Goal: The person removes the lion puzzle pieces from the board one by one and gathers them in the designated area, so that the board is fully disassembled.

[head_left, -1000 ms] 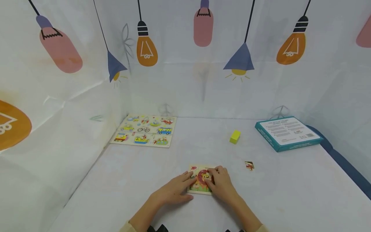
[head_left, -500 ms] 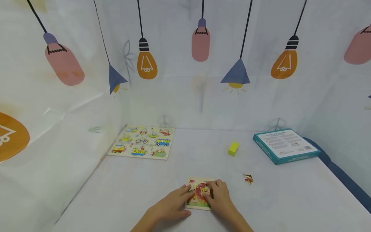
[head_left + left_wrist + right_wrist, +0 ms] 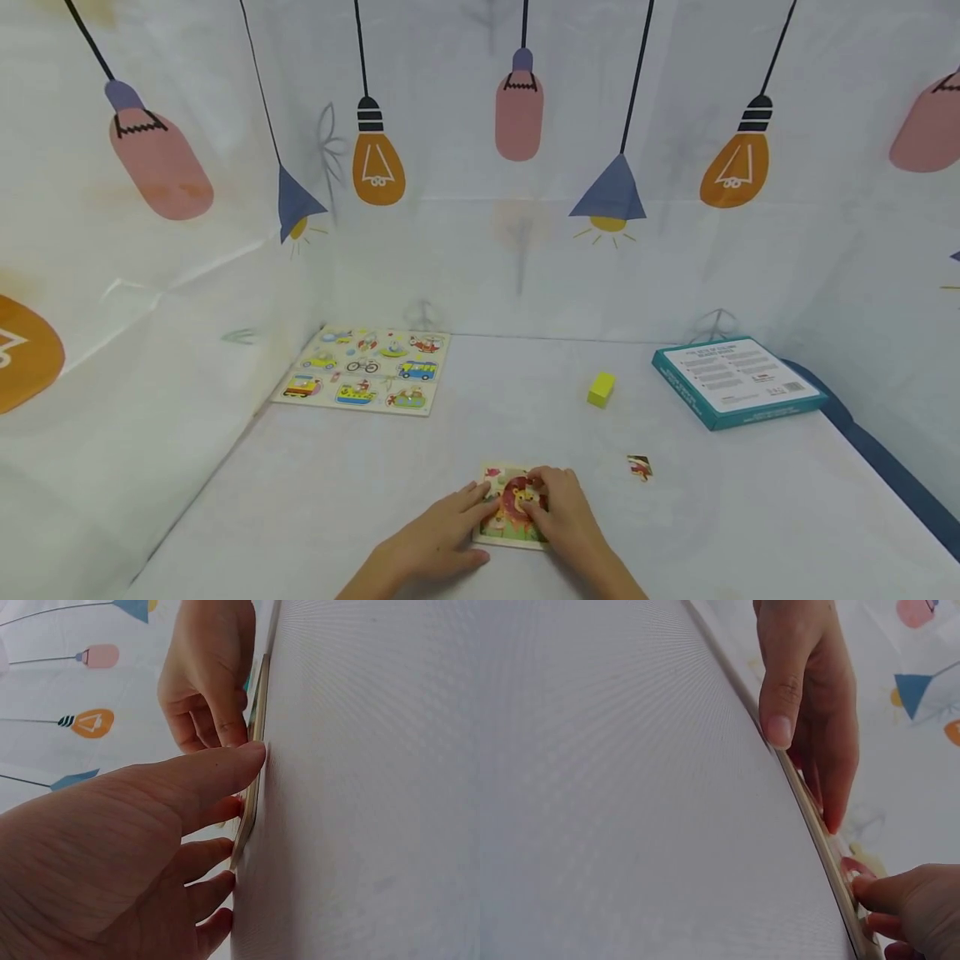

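A small square lion jigsaw puzzle (image 3: pixel 510 540) in a wooden tray lies on the table in front of the person, partly covered by both hands. The left hand (image 3: pixel 446 529) rests along its left side, fingers extended onto the puzzle and thumb apart by the near edge. On the right part, the right hand (image 3: pixel 566 508) has bent fingers and thumb pinching a puzzle piece (image 3: pixel 857 866), reddish and mostly hidden in the right wrist view. A loose puzzle piece (image 3: pixel 640 467) lies on the table to the right of the right hand.
A yellow block (image 3: pixel 602 389) stands beyond the loose piece. At the back right lies a teal and white box (image 3: pixel 738 382). A vehicle picture board (image 3: pixel 363 371) is at the back left. White sheets printed with lamps (image 3: pixel 465 258) surround the table.
The head view has tilted upward, so the table scene sits lower in it. Both hands stay on the puzzle with only slight finger movement. The loose piece keeps its place.
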The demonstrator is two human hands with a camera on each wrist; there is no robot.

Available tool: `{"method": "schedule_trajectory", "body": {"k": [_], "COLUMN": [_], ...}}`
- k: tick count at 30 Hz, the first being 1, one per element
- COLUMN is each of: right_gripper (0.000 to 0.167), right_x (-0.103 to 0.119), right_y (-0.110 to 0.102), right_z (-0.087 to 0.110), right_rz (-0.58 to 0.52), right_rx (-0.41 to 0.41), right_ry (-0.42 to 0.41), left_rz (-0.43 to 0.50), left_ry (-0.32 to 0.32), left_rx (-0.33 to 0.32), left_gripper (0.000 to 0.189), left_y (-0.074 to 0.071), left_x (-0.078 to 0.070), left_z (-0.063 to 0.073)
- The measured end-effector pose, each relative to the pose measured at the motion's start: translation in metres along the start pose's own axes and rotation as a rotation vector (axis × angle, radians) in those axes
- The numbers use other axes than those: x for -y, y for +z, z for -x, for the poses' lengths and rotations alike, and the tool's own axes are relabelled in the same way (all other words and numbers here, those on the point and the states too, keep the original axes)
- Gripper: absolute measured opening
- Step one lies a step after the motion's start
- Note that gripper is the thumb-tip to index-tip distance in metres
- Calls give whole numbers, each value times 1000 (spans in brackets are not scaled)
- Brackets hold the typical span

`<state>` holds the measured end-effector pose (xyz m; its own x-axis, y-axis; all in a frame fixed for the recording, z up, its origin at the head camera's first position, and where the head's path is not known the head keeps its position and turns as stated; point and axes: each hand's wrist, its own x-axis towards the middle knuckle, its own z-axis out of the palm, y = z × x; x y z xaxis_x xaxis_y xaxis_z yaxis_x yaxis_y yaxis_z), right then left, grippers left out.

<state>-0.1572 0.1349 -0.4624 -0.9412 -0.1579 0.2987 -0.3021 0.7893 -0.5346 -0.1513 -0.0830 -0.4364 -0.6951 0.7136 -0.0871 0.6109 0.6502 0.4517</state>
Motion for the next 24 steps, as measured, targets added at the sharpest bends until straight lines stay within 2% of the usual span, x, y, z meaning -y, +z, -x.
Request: {"method": "schedule_trajectory", "body": {"k": [5,11,17,24], "right_gripper": [17,16,14,12], "right_x": [0,-1,-1,-1], "right_y": [1,1,1,1], "right_z": [0,-1,-1,-3], "right_rz": [-44,-65,-65,-128], "right_rx": [-16,-55,-86,-122], "right_ry": [43,49,41,64], "left_rz": [3,2,-41,-38], "left_ry": [18,15,30,10], "left_rx": [0,-8,-29,-13], "left_gripper": [63,62,62,64], "left_y": [2,3,2,-1], "left_x": [1,1,0,-1], "left_z": [2,2,2,-1]}}
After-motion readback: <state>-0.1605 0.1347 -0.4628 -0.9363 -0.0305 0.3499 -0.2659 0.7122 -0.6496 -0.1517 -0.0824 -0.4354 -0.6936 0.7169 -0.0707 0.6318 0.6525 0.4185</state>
